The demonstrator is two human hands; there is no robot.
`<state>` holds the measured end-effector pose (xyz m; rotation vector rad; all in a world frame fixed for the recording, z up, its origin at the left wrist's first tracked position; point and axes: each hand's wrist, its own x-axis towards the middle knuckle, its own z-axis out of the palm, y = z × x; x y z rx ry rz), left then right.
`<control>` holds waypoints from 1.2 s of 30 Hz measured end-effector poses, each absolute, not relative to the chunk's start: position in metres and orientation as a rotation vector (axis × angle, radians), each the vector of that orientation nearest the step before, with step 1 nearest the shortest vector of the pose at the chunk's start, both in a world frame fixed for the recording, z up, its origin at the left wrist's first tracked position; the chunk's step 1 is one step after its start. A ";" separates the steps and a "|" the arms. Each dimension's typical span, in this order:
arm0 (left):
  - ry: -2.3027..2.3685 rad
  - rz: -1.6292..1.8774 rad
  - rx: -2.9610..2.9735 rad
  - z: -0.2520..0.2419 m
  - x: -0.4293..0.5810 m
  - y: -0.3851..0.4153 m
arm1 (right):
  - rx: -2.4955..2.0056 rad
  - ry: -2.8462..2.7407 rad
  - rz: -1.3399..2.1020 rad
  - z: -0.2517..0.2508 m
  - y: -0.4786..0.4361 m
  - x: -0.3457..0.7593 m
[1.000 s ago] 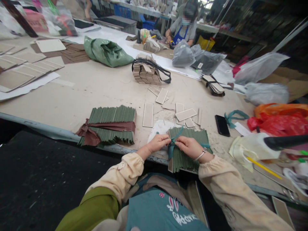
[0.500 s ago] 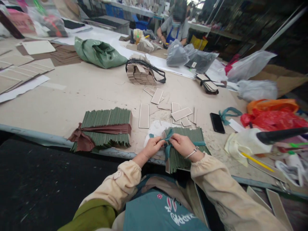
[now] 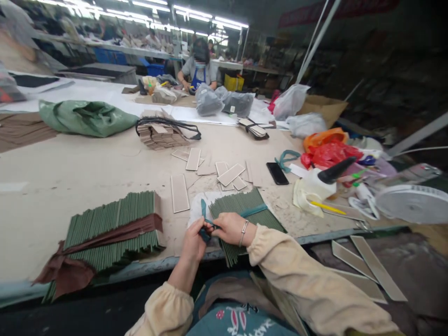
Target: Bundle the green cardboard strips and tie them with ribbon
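Note:
A bundle of green-edged strips (image 3: 241, 200) lies at the table's front edge, with a teal cloth band (image 3: 255, 211) around it. My left hand (image 3: 194, 240) is closed on the band's loose end at the bundle's left side. Beside it, my right hand (image 3: 227, 227) pinches the same band, resting over the bundle. One end of the band sticks up above my fingers; the knot area is partly hidden by them. To the left sits another green-edged bundle (image 3: 112, 219), tied with a brown cloth band (image 3: 122, 235).
Loose beige pieces (image 3: 180, 193) lie behind the bundles. A black phone (image 3: 277, 173), a white container (image 3: 317, 186) and red plastic bags (image 3: 329, 154) are to the right. Farther back are a green bag (image 3: 87, 119) and a tied beige stack (image 3: 161, 133). A co-worker (image 3: 199, 70) sits across the table.
The view has tilted up and turned right. Both hands have drawn the teal band to the bundle's left side, its end now pointing upward between them.

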<state>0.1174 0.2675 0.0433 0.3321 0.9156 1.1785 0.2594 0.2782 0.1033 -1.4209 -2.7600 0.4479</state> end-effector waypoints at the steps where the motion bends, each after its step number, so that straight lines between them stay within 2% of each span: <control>1: 0.960 1.195 0.471 0.042 0.115 0.267 | -1.456 -2.762 0.412 0.103 0.276 0.257; 7: 1.600 1.525 1.614 0.039 0.086 0.263 | -1.554 -2.676 0.330 0.098 0.276 0.252; 9: 1.575 1.536 1.915 0.040 0.082 0.261 | -1.536 -2.643 0.349 0.096 0.278 0.253; 11: 1.450 1.396 2.046 0.038 0.084 0.260 | -1.522 -2.603 0.382 0.095 0.279 0.256; 17: 1.365 1.095 1.796 0.026 0.103 0.266 | -1.378 -2.439 0.595 0.095 0.280 0.266; 24: 1.412 1.303 1.792 0.024 0.108 0.268 | -1.343 -2.193 0.949 0.094 0.277 0.272; 29: 1.363 1.231 1.563 0.025 0.112 0.271 | -1.354 -2.097 1.110 0.090 0.277 0.275; 32: 1.353 1.195 1.437 0.024 0.111 0.271 | -1.375 -2.145 1.081 0.091 0.277 0.275; 36: 1.299 1.213 1.366 0.022 0.104 0.268 | -1.392 -2.347 0.747 0.094 0.277 0.270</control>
